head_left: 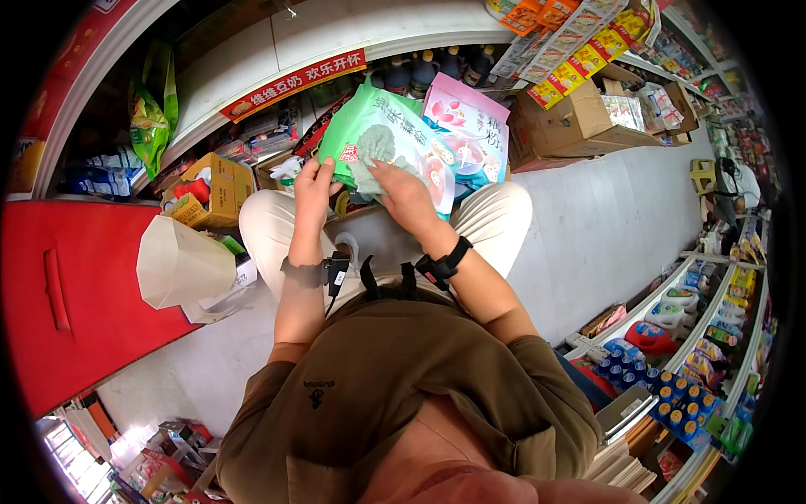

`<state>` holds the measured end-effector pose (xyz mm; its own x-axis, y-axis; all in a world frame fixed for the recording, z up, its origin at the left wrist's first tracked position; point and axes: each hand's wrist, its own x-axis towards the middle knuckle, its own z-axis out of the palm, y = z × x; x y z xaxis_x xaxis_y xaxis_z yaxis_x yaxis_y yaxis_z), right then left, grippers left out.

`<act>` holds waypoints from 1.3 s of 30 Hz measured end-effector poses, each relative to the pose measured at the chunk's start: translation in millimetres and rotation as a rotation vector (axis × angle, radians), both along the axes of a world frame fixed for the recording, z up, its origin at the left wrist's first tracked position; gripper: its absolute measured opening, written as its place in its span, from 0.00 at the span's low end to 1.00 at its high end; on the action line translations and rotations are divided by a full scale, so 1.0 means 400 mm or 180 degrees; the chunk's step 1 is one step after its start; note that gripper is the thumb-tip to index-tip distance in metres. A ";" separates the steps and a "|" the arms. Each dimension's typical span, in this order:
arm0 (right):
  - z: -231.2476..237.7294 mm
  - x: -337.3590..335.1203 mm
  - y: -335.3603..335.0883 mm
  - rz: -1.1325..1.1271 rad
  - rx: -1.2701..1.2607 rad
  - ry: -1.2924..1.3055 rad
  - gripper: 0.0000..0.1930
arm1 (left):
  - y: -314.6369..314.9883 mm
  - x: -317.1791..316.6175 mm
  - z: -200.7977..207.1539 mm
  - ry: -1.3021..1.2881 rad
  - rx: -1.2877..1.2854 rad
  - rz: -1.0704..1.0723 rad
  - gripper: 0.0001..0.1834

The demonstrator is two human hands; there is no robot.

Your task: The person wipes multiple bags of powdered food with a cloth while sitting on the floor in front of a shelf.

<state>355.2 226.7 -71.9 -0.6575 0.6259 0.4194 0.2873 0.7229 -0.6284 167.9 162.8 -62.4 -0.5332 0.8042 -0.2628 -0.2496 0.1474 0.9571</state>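
I hold a green food packet (379, 134) in front of my knees, with a pink packet (472, 118) stacked right behind it. My left hand (314, 189) grips the green packet's lower left edge. My right hand (405, 195) lies flat on its front, with a grey cloth (369, 160) under the fingers. Both wrists wear black bands. I am crouched low over pale trousers, facing a low shelf.
A cardboard box (220, 189) and a white paper bag (180, 262) sit at my left beside a red panel (63, 286). Dark bottles (420, 71) line the shelf ahead. An open carton (579, 118) stands at right. Shelves of bottles (672, 319) run along the right aisle.
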 end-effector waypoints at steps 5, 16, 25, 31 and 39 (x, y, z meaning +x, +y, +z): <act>0.124 0.053 0.069 0.0284 -0.0169 -0.0065 0.23 | -0.005 0.009 0.101 0.1176 0.1236 -0.0311 0.34; 0.217 0.090 0.143 -0.0139 -0.0099 -0.0129 0.15 | -0.019 -0.037 0.063 0.1081 0.1168 -0.0139 0.11; 0.237 0.001 -0.010 -0.0653 0.0827 0.0645 0.23 | 0.018 0.014 0.066 0.0901 0.1288 0.0188 0.07; 0.247 -0.036 -0.004 -0.0480 0.0723 0.0772 0.26 | 0.024 0.034 0.093 0.0874 0.1321 0.0169 0.06; 0.253 0.028 -0.006 -0.0725 0.0176 0.0446 0.24 | 0.016 -0.004 0.066 0.0852 0.1280 0.0383 0.08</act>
